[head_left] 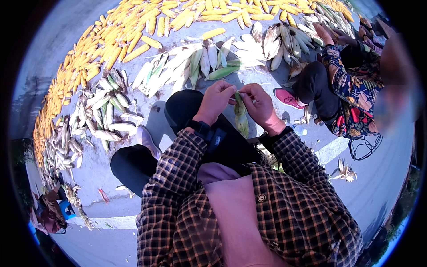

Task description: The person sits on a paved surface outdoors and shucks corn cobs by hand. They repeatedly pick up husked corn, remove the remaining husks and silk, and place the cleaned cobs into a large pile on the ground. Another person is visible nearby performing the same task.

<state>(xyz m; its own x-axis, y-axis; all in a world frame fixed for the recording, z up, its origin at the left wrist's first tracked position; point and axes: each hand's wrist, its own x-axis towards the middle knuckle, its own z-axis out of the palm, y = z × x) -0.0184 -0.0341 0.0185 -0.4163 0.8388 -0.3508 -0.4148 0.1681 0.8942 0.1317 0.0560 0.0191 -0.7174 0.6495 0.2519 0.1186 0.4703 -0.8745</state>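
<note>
Over my lap, an ear of corn in its green husk (241,119) hangs between my two hands, its upper end pinched by the fingers. My left hand (215,103) is closed at the husk's top from the left side. On the other side my right hand (261,107) is closed on the same top, thumb and fingertips together. Whether any kernels are bared is hidden by the husk and fingers. Just beyond my hands lie unhusked ears of corn (204,62), with one greener ear (223,73) nearest.
Husked yellow corn (129,26) spreads in a wide arc across the far ground. More husk-covered ears (104,104) lie to the left. A co-worker in a flowered top (351,95) sits close on my right, a pink shoe (288,98) near my right hand. A plastic bottle (300,130) stands by my right wrist.
</note>
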